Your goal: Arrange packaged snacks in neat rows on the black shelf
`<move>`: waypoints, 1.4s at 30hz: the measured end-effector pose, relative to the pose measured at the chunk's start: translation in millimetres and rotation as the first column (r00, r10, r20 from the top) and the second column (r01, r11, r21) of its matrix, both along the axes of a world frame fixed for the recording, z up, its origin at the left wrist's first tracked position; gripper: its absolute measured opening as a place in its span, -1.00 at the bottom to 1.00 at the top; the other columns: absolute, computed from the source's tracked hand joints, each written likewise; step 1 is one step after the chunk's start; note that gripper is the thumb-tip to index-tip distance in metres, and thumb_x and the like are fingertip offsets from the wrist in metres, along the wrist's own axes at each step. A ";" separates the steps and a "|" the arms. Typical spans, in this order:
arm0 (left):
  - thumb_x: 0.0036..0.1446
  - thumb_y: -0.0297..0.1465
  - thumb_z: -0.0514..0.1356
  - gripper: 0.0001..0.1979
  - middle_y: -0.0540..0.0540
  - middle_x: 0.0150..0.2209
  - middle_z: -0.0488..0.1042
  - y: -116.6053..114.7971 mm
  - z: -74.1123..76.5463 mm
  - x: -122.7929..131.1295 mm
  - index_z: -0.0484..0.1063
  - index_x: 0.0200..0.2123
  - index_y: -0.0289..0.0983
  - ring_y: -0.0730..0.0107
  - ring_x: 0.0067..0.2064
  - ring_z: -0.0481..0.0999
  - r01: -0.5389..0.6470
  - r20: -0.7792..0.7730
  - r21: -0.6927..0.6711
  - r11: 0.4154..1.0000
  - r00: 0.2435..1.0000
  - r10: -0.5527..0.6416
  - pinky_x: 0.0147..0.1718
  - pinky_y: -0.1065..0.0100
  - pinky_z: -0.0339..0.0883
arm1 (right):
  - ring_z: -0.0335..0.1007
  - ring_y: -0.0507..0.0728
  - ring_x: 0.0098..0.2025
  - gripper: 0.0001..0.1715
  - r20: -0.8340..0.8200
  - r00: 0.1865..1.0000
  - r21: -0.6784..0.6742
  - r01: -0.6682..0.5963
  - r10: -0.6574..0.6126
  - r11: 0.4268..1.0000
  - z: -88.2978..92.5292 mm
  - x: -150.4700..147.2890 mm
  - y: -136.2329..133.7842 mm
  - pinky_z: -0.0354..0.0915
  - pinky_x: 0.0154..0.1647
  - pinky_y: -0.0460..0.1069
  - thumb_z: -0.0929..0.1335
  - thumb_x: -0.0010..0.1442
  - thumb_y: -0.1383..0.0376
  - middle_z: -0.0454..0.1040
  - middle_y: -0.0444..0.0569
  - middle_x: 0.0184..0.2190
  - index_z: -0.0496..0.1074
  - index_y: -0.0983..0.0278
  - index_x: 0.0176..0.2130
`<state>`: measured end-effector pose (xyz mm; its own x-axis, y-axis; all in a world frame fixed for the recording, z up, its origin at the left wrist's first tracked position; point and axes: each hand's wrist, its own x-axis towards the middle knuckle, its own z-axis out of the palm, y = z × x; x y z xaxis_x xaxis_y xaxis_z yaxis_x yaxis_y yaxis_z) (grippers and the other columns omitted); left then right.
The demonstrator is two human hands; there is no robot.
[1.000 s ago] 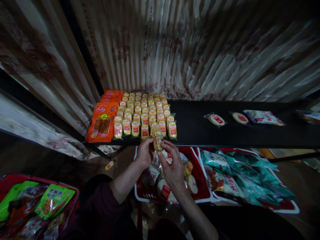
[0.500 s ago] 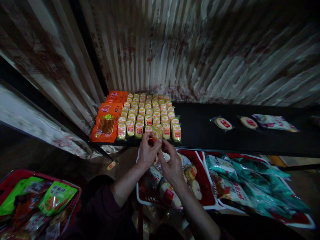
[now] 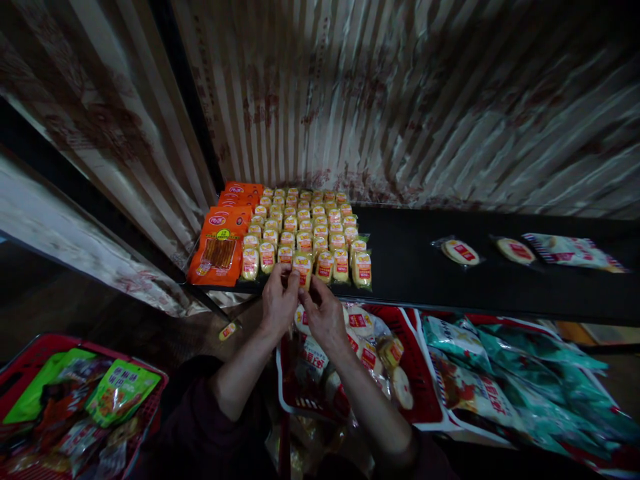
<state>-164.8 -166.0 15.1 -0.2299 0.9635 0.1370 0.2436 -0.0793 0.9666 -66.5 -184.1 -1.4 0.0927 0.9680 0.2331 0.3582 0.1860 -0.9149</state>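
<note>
At the front edge of the black shelf (image 3: 400, 267), a small wrapped yellow cake (image 3: 302, 264) with a red and white label stands upright between my hands. My left hand (image 3: 280, 297) is closed on its left lower side, thumb and fingers pinching the wrapper. From the lower right, my right hand (image 3: 324, 315) grips the same cake near its bottom edge. Behind it are rows of matching wrapped cakes (image 3: 305, 223), packed close together. Orange snack packets (image 3: 220, 250) lie overlapped along their left side.
Two round wrapped cakes (image 3: 460, 252) and a striped packet (image 3: 575, 252) lie farther right on the shelf. Below stand a red and white basket (image 3: 423, 400) of packaged food and one with teal bags (image 3: 540, 373). A red basket (image 3: 30, 350) sits lower left; one cake packet (image 3: 227, 331) lies beneath the shelf.
The cake between my hands has moved down onto the front row, upright with its label facing me. My hands have shifted slightly left. The whole view has swung a little left.
</note>
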 end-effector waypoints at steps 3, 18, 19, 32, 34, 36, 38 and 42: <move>0.16 -0.38 0.06 -0.91 -0.01 -0.30 0.46 4.0 -9.6 -7.3 0.34 -0.28 -0.22 0.42 -0.25 0.46 -0.031 0.033 0.038 0.999 0.999 0.030 -0.19 0.37 0.32 | 0.48 0.19 -0.09 -0.58 -0.012 1.000 0.018 0.003 -0.003 1.000 -2.5 -7.4 3.5 0.38 -0.04 0.09 0.29 0.20 0.19 0.53 0.10 -0.09 0.39 0.30 0.02; 0.14 -0.40 0.05 -0.88 -0.07 -0.26 0.47 7.8 -26.8 -24.8 0.32 -0.23 -0.23 0.32 -0.19 0.47 -0.192 -0.109 -0.017 0.981 0.976 0.189 -0.10 0.23 0.34 | 0.41 0.22 -0.04 -0.51 0.423 0.903 0.126 0.027 -0.078 0.992 -4.7 -32.1 4.4 0.40 -0.09 0.09 0.26 0.16 0.39 0.41 0.17 0.00 0.27 0.33 0.10; 0.14 -0.41 0.05 -0.88 -0.08 -0.26 0.47 7.9 -27.4 -24.3 0.32 -0.24 -0.23 0.32 -0.19 0.47 -0.196 -0.126 -0.016 0.980 0.973 0.193 -0.10 0.22 0.34 | 0.41 0.22 -0.02 -0.49 0.447 0.891 0.124 0.021 -0.075 0.992 -5.5 -32.0 4.4 0.40 -0.09 0.09 0.25 0.15 0.41 0.40 0.16 0.02 0.27 0.32 0.11; 0.17 -0.43 0.05 -0.90 -0.11 -0.28 0.46 10.0 -27.0 -18.8 0.32 -0.24 -0.26 0.30 -0.20 0.48 -0.186 -0.187 0.045 0.982 0.964 0.191 -0.12 0.22 0.35 | 0.26 0.23 0.07 -0.51 0.564 0.818 0.294 -0.066 -0.117 0.954 -19.3 -26.5 9.3 0.28 0.08 0.14 0.27 0.15 0.45 0.37 0.16 0.06 0.37 0.34 0.09; 0.16 -0.45 0.06 -0.90 -0.12 -0.28 0.45 10.8 -27.5 -17.8 0.33 -0.24 -0.27 0.29 -0.19 0.46 -0.190 -0.230 0.077 0.979 0.952 0.203 -0.10 0.19 0.35 | 0.26 0.24 0.04 -0.53 0.588 0.800 0.300 -0.080 -0.118 0.951 -18.1 -24.7 10.8 0.27 0.06 0.14 0.28 0.17 0.42 0.38 0.17 0.06 0.38 0.34 0.08; 0.14 -0.46 0.07 -0.90 -0.13 -0.27 0.43 11.4 -28.0 -17.1 0.34 -0.25 -0.27 0.26 -0.17 0.44 -0.207 -0.287 0.117 0.971 0.929 0.232 -0.09 0.16 0.34 | 0.24 0.24 0.03 -0.55 0.601 0.790 0.305 -0.084 -0.123 0.949 -17.9 -22.8 12.1 0.24 0.07 0.15 0.28 0.18 0.41 0.40 0.14 0.05 0.39 0.32 0.08; 0.13 -0.48 0.08 -0.89 -0.14 -0.26 0.41 11.6 -28.1 -16.6 0.34 -0.25 -0.26 0.24 -0.16 0.42 -0.219 -0.330 0.151 0.964 0.908 0.258 -0.07 0.13 0.33 | 0.20 0.25 0.05 -0.56 0.599 0.789 0.318 -0.078 -0.136 0.945 -19.2 -21.5 12.8 0.19 0.09 0.17 0.28 0.19 0.39 0.40 0.10 0.06 0.39 0.28 0.08; 0.12 -0.51 0.09 -0.85 -0.16 -0.20 0.37 11.6 -27.5 -15.4 0.33 -0.20 -0.27 0.23 -0.12 0.41 -0.227 -0.337 0.179 0.957 0.900 0.276 -0.06 0.13 0.34 | 0.06 0.28 0.18 -0.54 0.596 0.788 0.335 -0.070 -0.154 0.940 -25.2 -20.4 12.0 0.13 0.13 0.23 0.29 0.21 0.36 0.28 0.11 0.18 0.34 0.24 0.12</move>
